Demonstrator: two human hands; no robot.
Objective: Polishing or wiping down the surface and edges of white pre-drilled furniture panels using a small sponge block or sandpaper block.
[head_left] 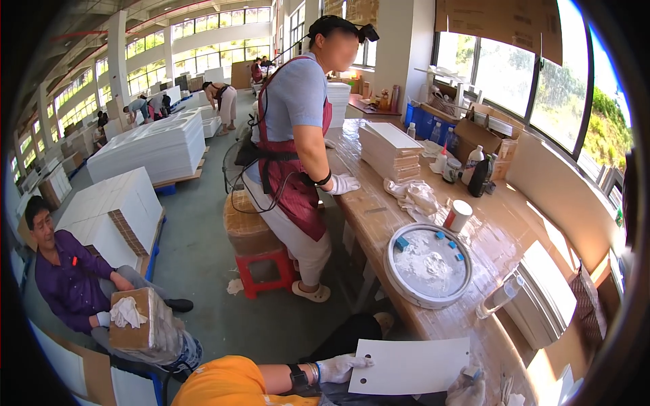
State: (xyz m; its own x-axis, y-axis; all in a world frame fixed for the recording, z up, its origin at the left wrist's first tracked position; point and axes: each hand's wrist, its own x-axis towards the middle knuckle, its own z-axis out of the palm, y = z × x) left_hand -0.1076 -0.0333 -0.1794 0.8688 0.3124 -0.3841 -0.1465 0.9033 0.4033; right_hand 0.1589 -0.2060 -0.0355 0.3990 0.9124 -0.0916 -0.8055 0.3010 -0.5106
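At the lower edge, my left hand (340, 367) in a white glove grips the left end of a flat white panel (412, 366). The panel has small dark holes near its ends. My right hand (467, 388), also gloved, is closed at the panel's lower right corner. A bit of blue shows at its fingertips, too small to name surely. Just beyond the panel, on the table, stands a round grey tray (391, 274) with white paste (428, 260) and several small blue blocks (402, 243) in it.
A co-worker (298, 128) in a red apron stands at the wooden table (362, 210), a gloved hand on its edge. Stacked panels (389, 145), bottles (479, 177), a white can (458, 215) and a rag (413, 197) sit there. Another person (74, 271) sits left, by a red stool (265, 271).
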